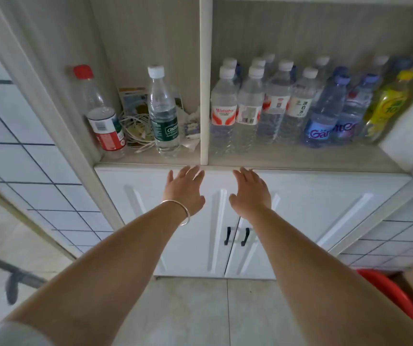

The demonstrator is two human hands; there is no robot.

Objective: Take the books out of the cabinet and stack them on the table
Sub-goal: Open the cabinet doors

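A white cabinet (300,208) stands in front of me with two shut lower doors and two black handles (236,236) where they meet. My left hand (184,189), with a silver bangle on the wrist, reaches forward palm down, fingers spread, holding nothing, just below the shelf edge. Beside it my right hand (250,189) is also held out flat, holding nothing. Both hands hover in front of the top of the doors, above the handles. No books are in view.
The open shelf (275,161) above the doors holds many water bottles on the right, two bottles (163,108) and tangled white cables (135,131) on the left. A red basin (390,290) sits on the tiled floor at right. A dark tool (13,275) lies at left.
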